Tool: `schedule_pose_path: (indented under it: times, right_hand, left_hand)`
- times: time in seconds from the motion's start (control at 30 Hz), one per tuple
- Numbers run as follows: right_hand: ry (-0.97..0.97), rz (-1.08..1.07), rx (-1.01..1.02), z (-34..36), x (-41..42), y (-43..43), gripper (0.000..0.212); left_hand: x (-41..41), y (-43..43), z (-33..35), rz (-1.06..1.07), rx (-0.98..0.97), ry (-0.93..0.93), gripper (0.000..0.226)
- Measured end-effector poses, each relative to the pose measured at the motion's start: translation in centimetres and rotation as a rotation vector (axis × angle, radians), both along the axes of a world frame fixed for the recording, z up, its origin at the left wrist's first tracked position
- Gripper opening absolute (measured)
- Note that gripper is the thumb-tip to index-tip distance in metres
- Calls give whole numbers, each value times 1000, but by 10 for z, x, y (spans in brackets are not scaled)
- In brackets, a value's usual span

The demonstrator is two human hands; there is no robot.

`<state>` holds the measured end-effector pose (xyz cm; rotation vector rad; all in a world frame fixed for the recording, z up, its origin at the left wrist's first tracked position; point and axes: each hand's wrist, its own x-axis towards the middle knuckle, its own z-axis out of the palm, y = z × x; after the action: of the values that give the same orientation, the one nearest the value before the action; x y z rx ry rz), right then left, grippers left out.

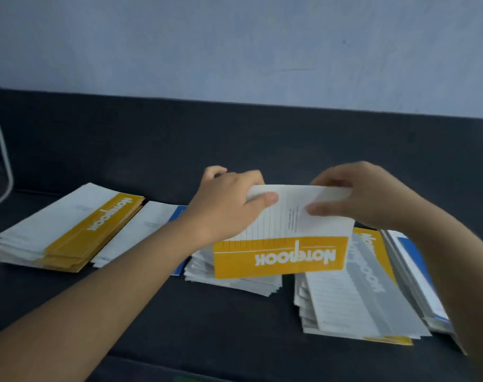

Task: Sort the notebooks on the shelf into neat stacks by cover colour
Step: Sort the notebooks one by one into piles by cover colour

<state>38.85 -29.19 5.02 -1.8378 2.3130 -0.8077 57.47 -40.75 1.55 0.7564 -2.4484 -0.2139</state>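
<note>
A yellow-banded notebook [284, 252] is raised on edge in the middle, its far edge gripped by my left hand [229, 199] and pinched by my right hand [353, 194]. It hangs over a pile of white-edged notebooks [235, 282]. A neat yellow stack [67, 230] lies at the left, with a blue-banded notebook [149, 230] beside it. To the right sits a mixed pile with a grey-banded notebook [367, 296] on top of a yellow one, and blue-banded notebooks [416, 274] lean at its right.
Everything rests on a dark shelf surface [207, 321] backed by a pale blue wall [235, 45]. A white cable [3, 166] curves down at the far left edge.
</note>
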Motion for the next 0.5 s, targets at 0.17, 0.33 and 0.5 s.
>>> schedule_pose_path:
  times: [0.17,0.33,0.5]
  right_hand:
    - [-709,-131,-373,-15,68,-46,92]
    - [-1092,-91,-170,-55,172,-123,106]
    - [-1140,-79,-124,-89,257,-201,73]
  left_hand:
    - [76,-48,-7,101,366,252,40]
    - [167,-94,-15,204,528,339,36]
    - [241,-145,-23,365,375,189,20]
